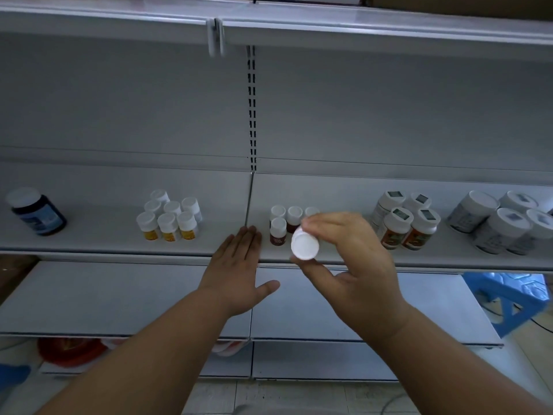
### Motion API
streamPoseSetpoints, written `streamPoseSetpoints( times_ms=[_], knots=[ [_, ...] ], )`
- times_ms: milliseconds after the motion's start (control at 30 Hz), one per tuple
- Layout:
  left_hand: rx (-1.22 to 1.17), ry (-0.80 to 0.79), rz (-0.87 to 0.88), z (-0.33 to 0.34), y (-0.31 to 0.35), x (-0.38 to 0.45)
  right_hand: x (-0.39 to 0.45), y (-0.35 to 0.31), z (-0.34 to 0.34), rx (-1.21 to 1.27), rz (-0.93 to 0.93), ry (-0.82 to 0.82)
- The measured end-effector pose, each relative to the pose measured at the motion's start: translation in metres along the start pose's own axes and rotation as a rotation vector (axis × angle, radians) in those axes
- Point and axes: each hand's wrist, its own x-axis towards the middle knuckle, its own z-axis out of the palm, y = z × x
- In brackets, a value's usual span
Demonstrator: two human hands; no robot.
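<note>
Head view: the right hand (356, 259) pinches a white-capped bottle (304, 245) between thumb and curled fingers. Just beyond them stand brown bottles (278, 232). The left hand (239, 271) lies flat, fingers straight and together, on the shelf (119, 241).

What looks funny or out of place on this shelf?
Nothing is spilled or broken. The dark blue bottle stands alone at the far left of the shelf, while the others sit in tidy groups. The white-capped bottle in the right hand is tipped, cap towards us, not standing with the brown bottles.
</note>
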Motion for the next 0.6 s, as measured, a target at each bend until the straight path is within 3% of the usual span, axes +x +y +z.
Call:
streamPoseSetpoints(
  times_ms=[67,167,267,400,500,600],
  knots=[
    [0.006,0.000,-0.003,0.000,0.000,0.000,0.007,-0.011,-0.003,0.348,0.447,-0.084],
    [0.002,0.002,-0.002,0.000,0.000,0.000,0.023,-0.013,-0.001,1.113,1.207,-0.124],
    [-0.008,-0.003,-0.001,0.002,-0.001,0.000,0.030,-0.005,-0.003,1.414,1.503,-0.145],
    [-0.046,-0.023,0.003,-0.001,-0.001,0.001,0.033,-0.003,0.002,1.323,1.494,-0.131],
    [-0.295,-0.018,-0.019,-0.016,-0.001,-0.005,0.035,-0.004,0.008,0.859,1.206,-0.141],
    [-0.561,0.147,-0.153,-0.037,-0.004,-0.040,0.040,-0.011,0.018,0.403,0.869,-0.298]
  ],
)
